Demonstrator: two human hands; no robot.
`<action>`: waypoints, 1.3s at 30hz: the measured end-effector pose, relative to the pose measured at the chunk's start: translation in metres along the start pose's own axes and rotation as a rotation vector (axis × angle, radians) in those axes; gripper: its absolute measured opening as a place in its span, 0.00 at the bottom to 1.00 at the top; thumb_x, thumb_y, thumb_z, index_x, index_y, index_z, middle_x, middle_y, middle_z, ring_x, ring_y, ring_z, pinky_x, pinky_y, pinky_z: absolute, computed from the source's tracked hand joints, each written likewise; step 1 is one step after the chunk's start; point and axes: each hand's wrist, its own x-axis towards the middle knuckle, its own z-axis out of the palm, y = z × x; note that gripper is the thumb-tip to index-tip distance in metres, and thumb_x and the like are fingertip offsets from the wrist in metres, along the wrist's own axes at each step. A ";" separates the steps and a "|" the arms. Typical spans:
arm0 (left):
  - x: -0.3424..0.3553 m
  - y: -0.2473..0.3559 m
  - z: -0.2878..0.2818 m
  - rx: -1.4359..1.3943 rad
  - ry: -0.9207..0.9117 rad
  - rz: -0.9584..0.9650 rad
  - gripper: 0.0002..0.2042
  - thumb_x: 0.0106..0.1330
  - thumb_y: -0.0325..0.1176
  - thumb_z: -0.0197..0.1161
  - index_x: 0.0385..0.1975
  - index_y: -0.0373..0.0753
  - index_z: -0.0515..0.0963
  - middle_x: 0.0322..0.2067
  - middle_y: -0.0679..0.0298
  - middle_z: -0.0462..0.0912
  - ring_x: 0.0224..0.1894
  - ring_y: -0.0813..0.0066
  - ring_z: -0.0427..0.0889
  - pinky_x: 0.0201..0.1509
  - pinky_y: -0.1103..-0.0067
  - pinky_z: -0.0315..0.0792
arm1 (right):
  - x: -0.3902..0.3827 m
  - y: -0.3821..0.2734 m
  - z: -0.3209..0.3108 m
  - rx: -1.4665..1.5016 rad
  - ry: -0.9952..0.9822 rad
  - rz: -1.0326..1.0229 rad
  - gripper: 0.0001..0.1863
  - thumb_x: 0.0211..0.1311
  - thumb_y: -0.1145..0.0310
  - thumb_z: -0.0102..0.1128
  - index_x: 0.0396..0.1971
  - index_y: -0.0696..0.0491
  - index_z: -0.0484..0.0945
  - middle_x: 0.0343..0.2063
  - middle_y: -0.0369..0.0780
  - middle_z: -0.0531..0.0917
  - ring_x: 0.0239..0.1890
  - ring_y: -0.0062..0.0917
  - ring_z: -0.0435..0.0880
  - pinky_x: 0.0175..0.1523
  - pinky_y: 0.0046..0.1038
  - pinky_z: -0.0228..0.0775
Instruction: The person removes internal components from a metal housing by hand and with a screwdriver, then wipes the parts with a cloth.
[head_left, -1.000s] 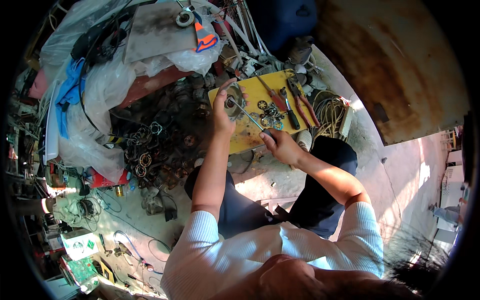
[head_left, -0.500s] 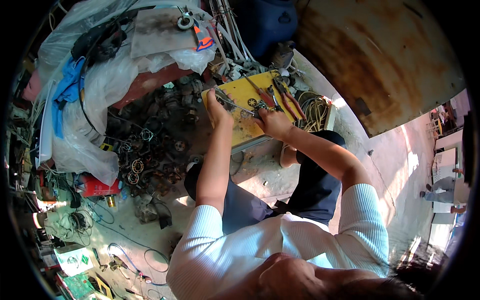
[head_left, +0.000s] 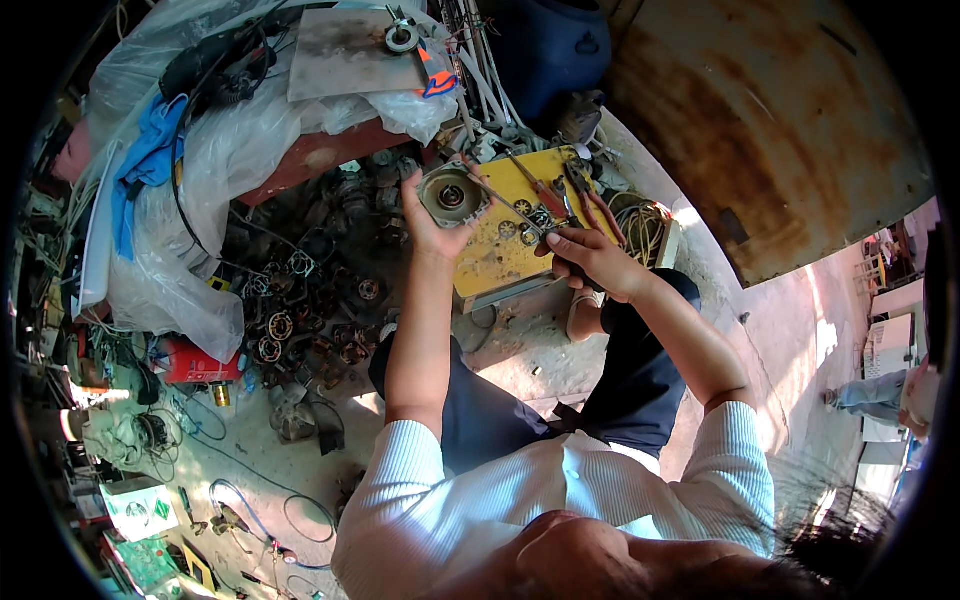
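My left hand is closed on a square metal housing, whose round recess and central bore face up. My right hand grips a long screwdriver; its shaft runs up-left, with the tip near the housing's upper right, outside the bore. Beneath both hands is a worn yellow board. On it lie several small round parts, a red-handled tool and red-handled pliers.
Greasy metal parts pile at left, beside plastic sheeting and a red cylinder. Coiled cable lies right of the board. A rusty panel and blue drum stand beyond. Another person's legs show far right.
The housing has turned so its recess faces up. The screwdriver's tip has left the centre for the upper right edge. My right hand has shifted right since half a second ago.
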 end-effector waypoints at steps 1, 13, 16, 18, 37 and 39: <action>-0.001 -0.001 0.001 0.011 -0.018 -0.008 0.30 0.63 0.57 0.52 0.55 0.39 0.74 0.48 0.51 0.80 0.48 0.54 0.79 0.53 0.52 0.73 | -0.002 -0.002 0.002 0.078 -0.018 0.038 0.19 0.77 0.53 0.47 0.45 0.55 0.77 0.21 0.29 0.69 0.19 0.12 0.65 0.21 0.16 0.54; -0.006 -0.008 0.015 0.147 -0.108 0.019 0.29 0.66 0.58 0.48 0.55 0.40 0.73 0.46 0.51 0.80 0.45 0.54 0.81 0.50 0.53 0.73 | -0.011 -0.008 0.009 0.132 -0.083 0.100 0.19 0.76 0.53 0.48 0.45 0.55 0.77 0.21 0.28 0.68 0.18 0.09 0.62 0.16 0.14 0.49; -0.007 -0.011 0.020 0.160 -0.107 0.021 0.29 0.66 0.57 0.46 0.55 0.39 0.73 0.44 0.50 0.81 0.43 0.54 0.81 0.48 0.52 0.75 | -0.011 -0.007 0.010 0.146 -0.079 0.096 0.19 0.76 0.53 0.48 0.45 0.55 0.77 0.22 0.28 0.68 0.17 0.09 0.62 0.17 0.14 0.49; -0.007 -0.010 0.019 0.178 -0.140 0.022 0.30 0.66 0.58 0.47 0.56 0.39 0.72 0.45 0.50 0.80 0.44 0.54 0.80 0.49 0.53 0.74 | -0.009 -0.005 0.011 0.164 -0.084 0.090 0.19 0.76 0.54 0.48 0.45 0.55 0.77 0.22 0.28 0.68 0.18 0.09 0.62 0.17 0.14 0.50; -0.011 -0.004 0.021 0.387 -0.197 0.000 0.35 0.65 0.60 0.46 0.61 0.36 0.67 0.45 0.49 0.78 0.43 0.54 0.80 0.44 0.57 0.78 | -0.028 0.005 0.021 0.512 -0.161 0.073 0.19 0.78 0.61 0.46 0.63 0.52 0.69 0.25 0.27 0.65 0.17 0.07 0.55 0.17 0.11 0.44; -0.011 -0.006 0.021 0.400 -0.189 -0.005 0.35 0.65 0.60 0.46 0.61 0.35 0.67 0.44 0.49 0.79 0.43 0.54 0.80 0.44 0.58 0.78 | -0.027 0.007 0.020 0.521 -0.162 0.099 0.19 0.78 0.60 0.46 0.62 0.52 0.70 0.24 0.26 0.64 0.16 0.07 0.54 0.17 0.11 0.43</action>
